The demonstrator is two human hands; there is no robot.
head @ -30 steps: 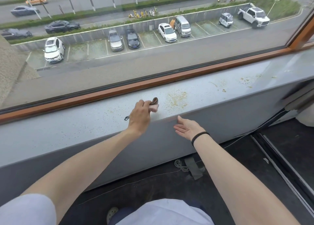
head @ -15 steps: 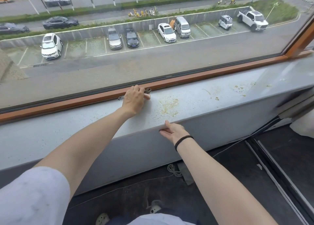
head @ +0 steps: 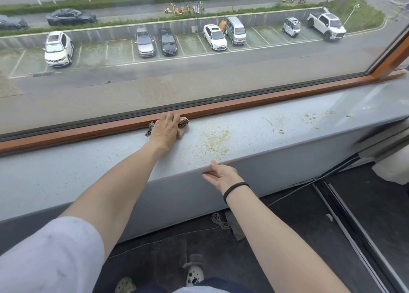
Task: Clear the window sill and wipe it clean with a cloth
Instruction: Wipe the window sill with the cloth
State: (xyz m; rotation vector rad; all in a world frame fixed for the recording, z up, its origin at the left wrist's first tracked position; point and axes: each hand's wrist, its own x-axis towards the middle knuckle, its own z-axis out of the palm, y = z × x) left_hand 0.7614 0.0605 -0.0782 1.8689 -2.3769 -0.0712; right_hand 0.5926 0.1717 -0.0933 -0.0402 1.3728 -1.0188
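Observation:
A long grey window sill runs under a wide window. My left hand holds a small patterned cloth against the sill's far edge, by the orange-brown window frame; most of the cloth is hidden under the hand. Yellowish crumbs lie scattered on the sill to the right of that hand, and more crumbs lie further right. My right hand is cupped under the sill's front edge, thumb on the lip, holding nothing.
A loose cable lies coiled on the dark floor below the sill. Floor tracks run along the right. A white object stands at the right edge. My shoes show at the bottom.
My left hand carried the cloth from the sill's front part to its far edge by the frame. My right hand turned from palm-up in the air to cupping the sill's front edge.

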